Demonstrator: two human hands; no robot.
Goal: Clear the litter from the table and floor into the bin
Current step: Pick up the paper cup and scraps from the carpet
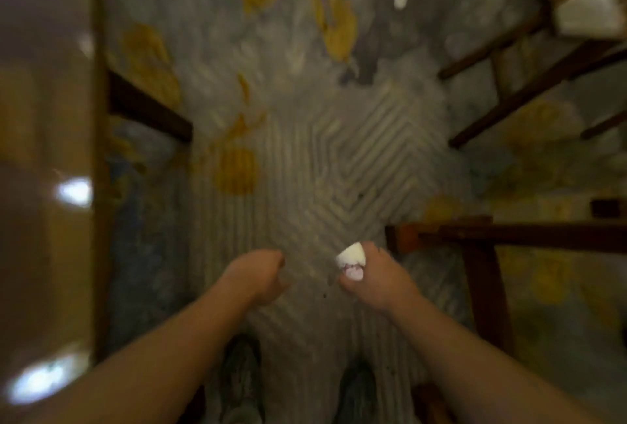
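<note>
The view is blurred and looks straight down at a patterned grey and yellow rug [339, 159]. My right hand [376, 277] is closed around white crumpled litter [351, 255], with a pinkish piece showing under it. My left hand [261, 274] is curled into a fist beside it, and nothing shows in it. A small white scrap [400, 0] lies on the rug far ahead. No bin is visible.
A wooden table edge [51, 152] with bright glare spots runs down the left. Dark wooden chair legs [485, 281] and rungs [529, 97] stand on the right. A white object [592, 7] sits at the top right. My shoes [241, 383] show at the bottom.
</note>
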